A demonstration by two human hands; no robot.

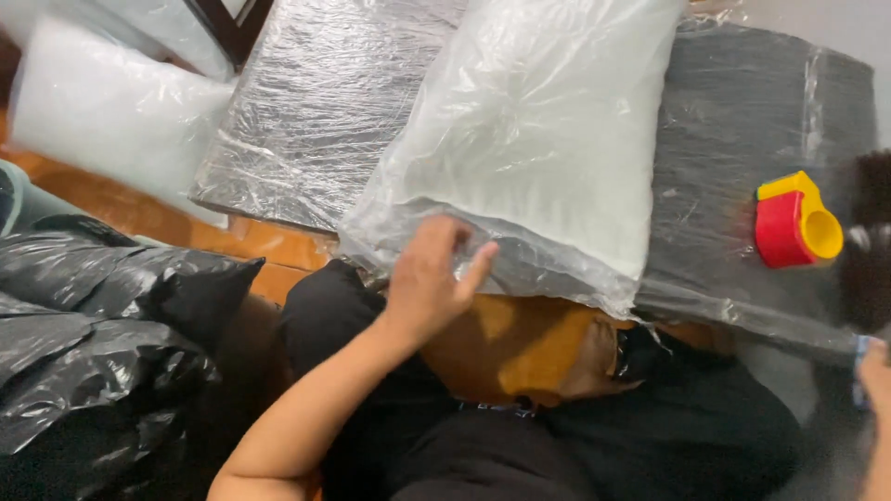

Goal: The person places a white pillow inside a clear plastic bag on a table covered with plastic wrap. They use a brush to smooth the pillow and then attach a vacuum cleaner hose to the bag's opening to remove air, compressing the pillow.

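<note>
Your left hand (429,278) rests with loose, open fingers on the bagged white pillow (534,139), whose bag is not yet opened. Your right hand (874,385), right of the pillow, is mostly cut off; I cannot tell its grip.

bagged pillow (529,139) covers wrapped cushion (742,121) centre; red-yellow tape dispenser (794,221) blocks right of pillow; black bags (102,325) crowd lower left.

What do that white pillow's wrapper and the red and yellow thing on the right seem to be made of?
The pillow's wrapper looks like thin clear plastic film: glossy, crinkled, with the white pillow showing through. The left hand touches its edge. The red and yellow tool looks like hard moulded plastic, smooth and opaque.
</note>
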